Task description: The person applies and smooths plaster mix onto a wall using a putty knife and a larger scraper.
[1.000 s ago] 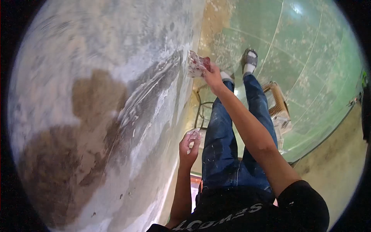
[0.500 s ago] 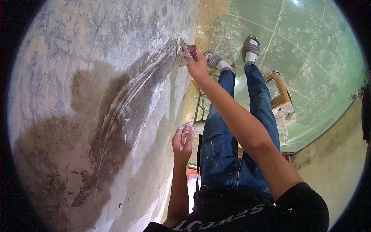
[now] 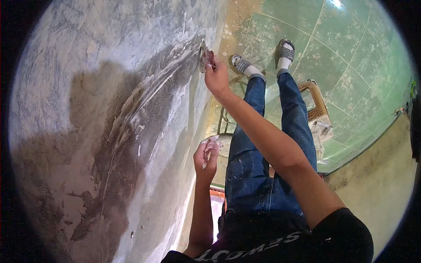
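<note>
My right hand is closed around the dark red handle of a putty knife. The blade, smeared with whitish filler, is seen nearly edge-on against the wall. Ridges of white filler run down the wall from near the blade. Lower down, my left hand is held close to the wall with its fingers curled. White filler coats those fingers, and what they hold, if anything, cannot be made out.
Green floor tiles with white spots lie under my sandalled feet. A brown woven stool or chair stands beside my legs, with a plastic-wrapped thing against it. A thin dark metal frame is by the wall. Shadows cover part of the wall.
The putty knife and my right hand have shifted slightly left, and the blade has turned more edge-on to my view. My left hand has barely moved.
</note>
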`<state>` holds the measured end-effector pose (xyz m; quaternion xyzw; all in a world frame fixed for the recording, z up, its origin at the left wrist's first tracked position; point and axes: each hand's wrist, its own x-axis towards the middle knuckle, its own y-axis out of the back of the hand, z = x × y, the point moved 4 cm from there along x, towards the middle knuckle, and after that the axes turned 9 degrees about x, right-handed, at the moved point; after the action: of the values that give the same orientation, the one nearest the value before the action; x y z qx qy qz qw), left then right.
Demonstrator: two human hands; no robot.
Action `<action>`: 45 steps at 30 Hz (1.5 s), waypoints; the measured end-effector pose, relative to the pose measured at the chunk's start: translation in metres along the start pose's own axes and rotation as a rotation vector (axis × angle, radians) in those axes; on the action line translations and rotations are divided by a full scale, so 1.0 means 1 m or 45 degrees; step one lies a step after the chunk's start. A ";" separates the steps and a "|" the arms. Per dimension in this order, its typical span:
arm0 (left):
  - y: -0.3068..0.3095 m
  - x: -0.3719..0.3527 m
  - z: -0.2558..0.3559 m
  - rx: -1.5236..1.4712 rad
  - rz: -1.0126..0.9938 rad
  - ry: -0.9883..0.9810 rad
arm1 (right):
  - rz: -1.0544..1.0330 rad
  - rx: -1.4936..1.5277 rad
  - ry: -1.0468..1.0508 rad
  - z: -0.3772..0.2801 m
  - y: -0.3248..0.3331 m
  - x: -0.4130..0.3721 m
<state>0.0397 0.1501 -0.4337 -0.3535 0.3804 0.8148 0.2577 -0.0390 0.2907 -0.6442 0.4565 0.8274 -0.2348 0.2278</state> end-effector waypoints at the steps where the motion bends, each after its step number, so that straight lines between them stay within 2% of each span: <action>1: 0.000 -0.001 0.013 -0.006 -0.001 -0.003 | -0.002 0.004 0.002 -0.011 0.000 0.004; 13: 0.015 -0.012 -0.003 0.003 0.053 0.003 | -0.092 -0.150 -0.125 -0.025 -0.011 -0.013; 15: 0.013 -0.010 0.000 -0.028 0.041 0.022 | -0.081 -0.211 -0.059 -0.037 -0.010 -0.010; 19: 0.010 -0.013 0.001 -0.019 0.006 0.032 | -0.117 -0.152 -0.109 -0.046 -0.012 -0.013; 21: 0.009 -0.013 0.001 -0.043 0.001 0.040 | -0.109 -0.178 0.010 -0.048 -0.012 -0.015; 31: 0.001 -0.016 0.014 -0.023 0.049 0.005 | -0.153 -0.197 0.010 -0.062 -0.012 -0.024; 33: 0.000 -0.017 0.012 -0.023 0.053 0.013 | -0.160 -0.042 -0.003 -0.068 -0.012 -0.025; 41: -0.002 -0.021 0.009 -0.006 0.079 0.067 | -0.219 -0.047 -0.020 -0.083 -0.013 -0.030; 43: -0.003 -0.021 0.012 0.026 0.054 -0.029 | -0.231 -0.061 -0.048 -0.087 -0.013 -0.033; 45: -0.004 -0.022 0.014 0.010 0.043 -0.007 | -0.269 -0.115 0.035 -0.099 -0.011 -0.036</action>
<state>0.0512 0.1606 -0.4121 -0.3440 0.3889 0.8184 0.2465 -0.0472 0.3210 -0.5433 0.3591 0.8837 -0.2137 0.2109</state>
